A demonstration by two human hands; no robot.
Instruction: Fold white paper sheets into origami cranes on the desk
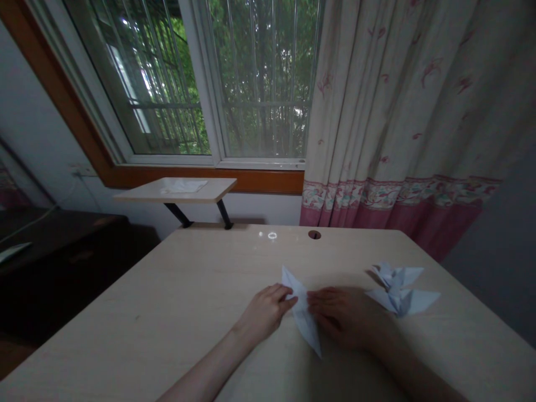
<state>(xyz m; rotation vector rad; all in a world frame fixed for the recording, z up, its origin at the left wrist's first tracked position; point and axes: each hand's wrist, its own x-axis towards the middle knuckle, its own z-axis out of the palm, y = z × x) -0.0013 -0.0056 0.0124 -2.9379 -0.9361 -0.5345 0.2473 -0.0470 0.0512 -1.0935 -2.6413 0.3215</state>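
A folded piece of white paper (302, 312), long and pointed at both ends, lies on the light wooden desk (176, 312). My left hand (266, 311) pinches its left edge near the middle, fingers curled. My right hand (341, 315) presses on its right edge with fingers bent together. Both hands meet at the paper's centre.
Two finished white paper cranes (400, 290) sit to the right of my right hand. A cable hole (314, 235) is at the desk's far edge. A small raised shelf (180, 190) with a white sheet stands at the back left, under a window; a curtain (402, 111) hangs on the right.
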